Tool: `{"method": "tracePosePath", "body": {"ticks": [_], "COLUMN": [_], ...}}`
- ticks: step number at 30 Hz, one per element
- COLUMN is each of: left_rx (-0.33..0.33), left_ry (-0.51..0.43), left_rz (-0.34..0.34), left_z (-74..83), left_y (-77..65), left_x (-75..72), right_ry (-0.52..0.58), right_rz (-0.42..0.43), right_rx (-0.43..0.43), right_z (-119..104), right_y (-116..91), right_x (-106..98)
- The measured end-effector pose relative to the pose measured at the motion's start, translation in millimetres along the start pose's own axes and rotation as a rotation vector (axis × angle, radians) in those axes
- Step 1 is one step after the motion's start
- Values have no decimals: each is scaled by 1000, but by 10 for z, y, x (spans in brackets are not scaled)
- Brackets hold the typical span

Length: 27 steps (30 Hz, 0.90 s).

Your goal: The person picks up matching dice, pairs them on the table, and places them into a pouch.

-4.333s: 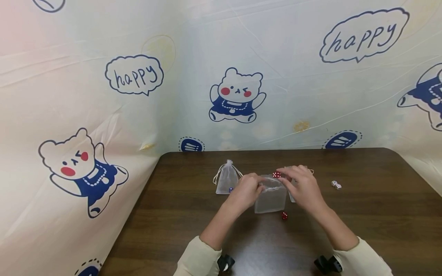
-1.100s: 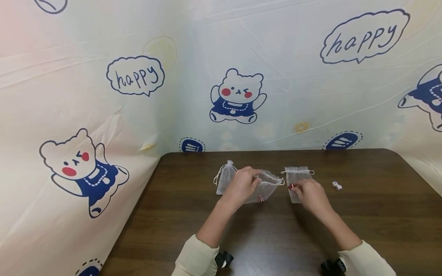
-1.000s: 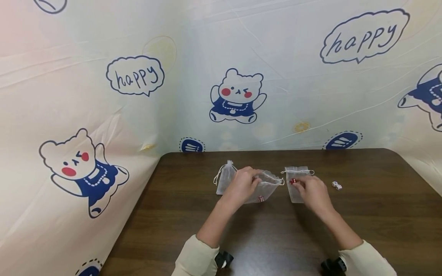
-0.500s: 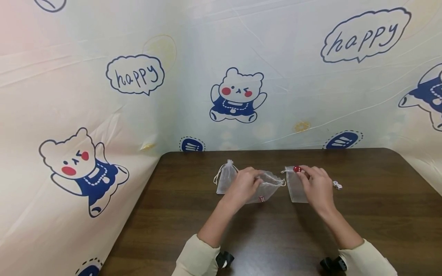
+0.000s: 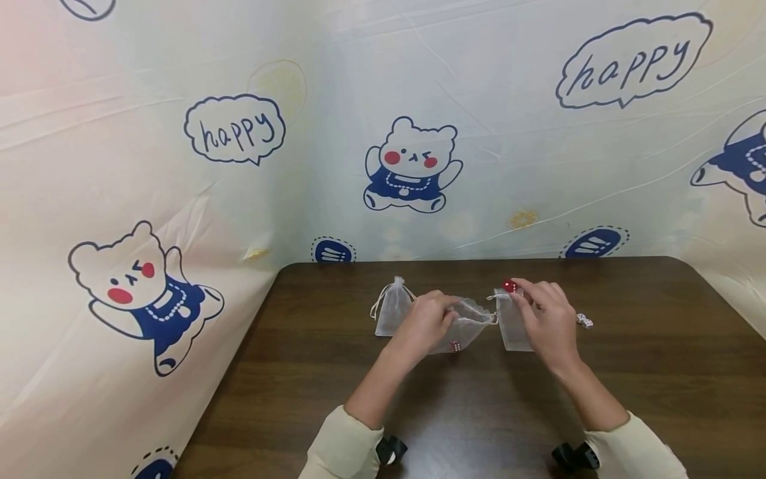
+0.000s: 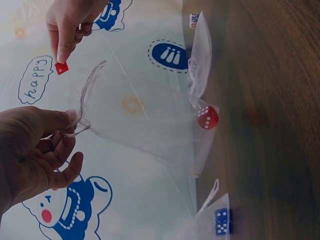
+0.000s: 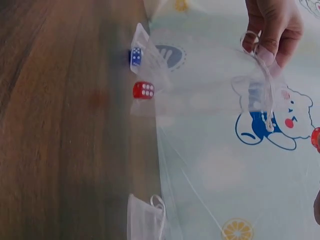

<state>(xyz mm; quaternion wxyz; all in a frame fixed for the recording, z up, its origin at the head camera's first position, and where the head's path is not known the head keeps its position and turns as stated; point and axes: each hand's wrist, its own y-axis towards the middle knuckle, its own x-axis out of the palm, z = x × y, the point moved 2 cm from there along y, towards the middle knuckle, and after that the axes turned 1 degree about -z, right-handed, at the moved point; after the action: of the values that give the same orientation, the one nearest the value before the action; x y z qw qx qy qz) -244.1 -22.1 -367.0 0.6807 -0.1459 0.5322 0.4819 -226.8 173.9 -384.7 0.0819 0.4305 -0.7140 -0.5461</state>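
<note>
My left hand [image 5: 426, 322] pinches the rim of a sheer white drawstring bag [image 5: 473, 322], which hangs with its mouth partly spread. At the bottom of that bag sits a red die [image 6: 207, 117], seen through the mesh. Between thumb and fingertips, my right hand [image 5: 552, 326] holds another red die [image 5: 509, 285], to the right of the bag's mouth and apart from it. In the head view that die appears over the top of a flat drawstring bag [image 5: 513, 330], partly hidden by the right hand.
Left of my left hand stands a tied drawstring bag [image 5: 391, 311], with a blue die [image 6: 221, 222] inside it. White dice [image 5: 584, 321] lie on the brown table [image 5: 467, 412], right of my right hand. A printed cloth [image 5: 335, 166] hangs behind the table.
Earlier a red die lay on the table in front of the bag; now one is inside it. Over the last second my right hand has raised the other red die. The left hand keeps its grip.
</note>
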Motion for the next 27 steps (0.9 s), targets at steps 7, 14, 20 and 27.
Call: {"method": "tracePosePath", "body": {"ticks": [7, 14, 20, 27], "left_rx": [15, 4, 13, 40], "left_ry": [15, 7, -11, 8], "left_rz": [4, -19, -21, -4], "left_z": [21, 47, 44, 51], "left_y": [4, 6, 0, 4], "left_x": [22, 39, 46, 45], "right_ry": [47, 94, 90, 113], "right_rz": [-48, -144, -186, -172], "right_rx": [-53, -146, -188, -190], "right_z": [-118, -202, -207, -193], "right_y": [-45, -87, -115, -118], "right_x": [65, 147, 190, 202]}}
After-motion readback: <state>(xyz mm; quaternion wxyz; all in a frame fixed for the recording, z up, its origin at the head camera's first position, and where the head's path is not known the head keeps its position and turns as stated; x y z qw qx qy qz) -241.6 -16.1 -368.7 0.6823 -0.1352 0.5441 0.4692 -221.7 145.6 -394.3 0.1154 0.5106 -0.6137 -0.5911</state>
